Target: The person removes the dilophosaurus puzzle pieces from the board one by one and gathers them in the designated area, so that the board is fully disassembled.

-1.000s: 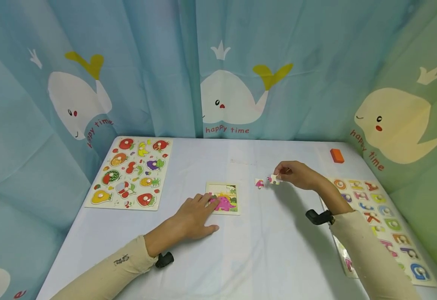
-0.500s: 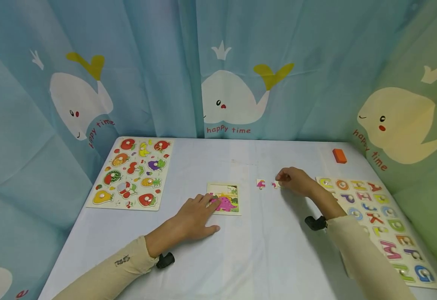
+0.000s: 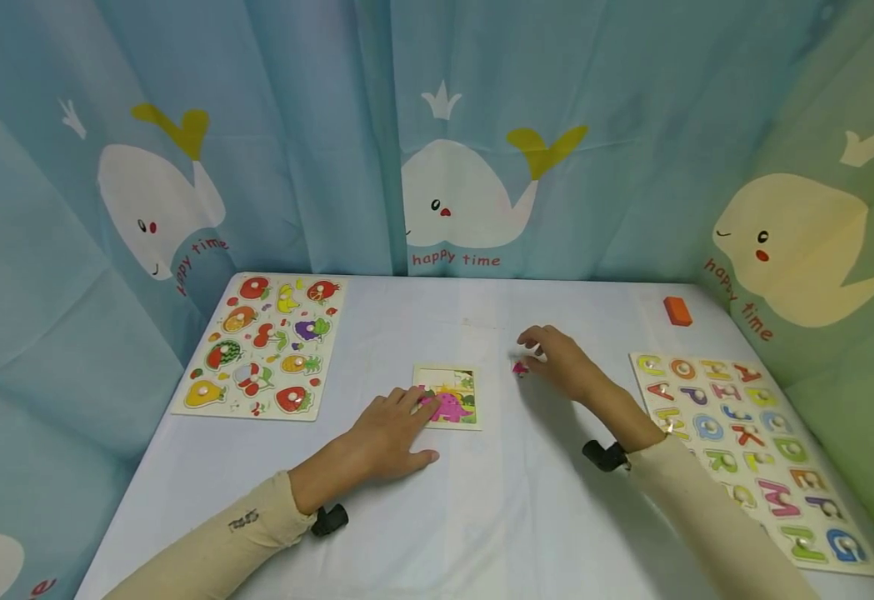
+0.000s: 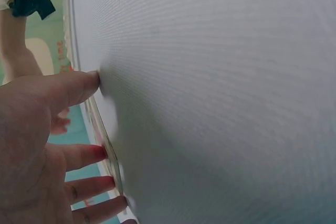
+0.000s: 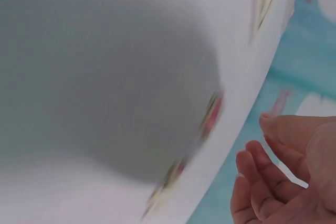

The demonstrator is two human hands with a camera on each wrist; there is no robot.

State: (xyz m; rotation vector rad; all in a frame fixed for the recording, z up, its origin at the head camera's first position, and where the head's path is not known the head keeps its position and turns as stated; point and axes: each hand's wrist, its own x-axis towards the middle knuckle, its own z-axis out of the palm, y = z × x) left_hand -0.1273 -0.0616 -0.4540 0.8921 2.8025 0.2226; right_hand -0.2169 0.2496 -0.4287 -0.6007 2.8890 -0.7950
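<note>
My left hand (image 3: 387, 437) lies flat with its fingertips over the left edge of a small square jigsaw puzzle (image 3: 455, 408), which shows a pink dinosaur and has a blank part at its upper left. In the left wrist view its fingers (image 4: 86, 187) rest on the puzzle's edge. My right hand (image 3: 560, 362) hovers at a pink puzzle piece (image 3: 520, 368), thumb and fingers apart and loosely bent. The right wrist view shows that piece (image 5: 212, 116) and a second puzzle piece (image 5: 173, 176) on the table, nothing between the fingers. The second piece is hidden by the hand in the head view.
A fruit peg board (image 3: 260, 348) lies at the back left of the white table (image 3: 474, 525). On the right is a letter peg board (image 3: 762, 467), partly under the right forearm. An orange block (image 3: 677, 311) sits at the back right. Whale-printed curtains (image 3: 309, 167) surround the table.
The right hand set down the puzzle piece it pinched, let go, and moved left to the pink piece. The left hand and the puzzle stayed in place.
</note>
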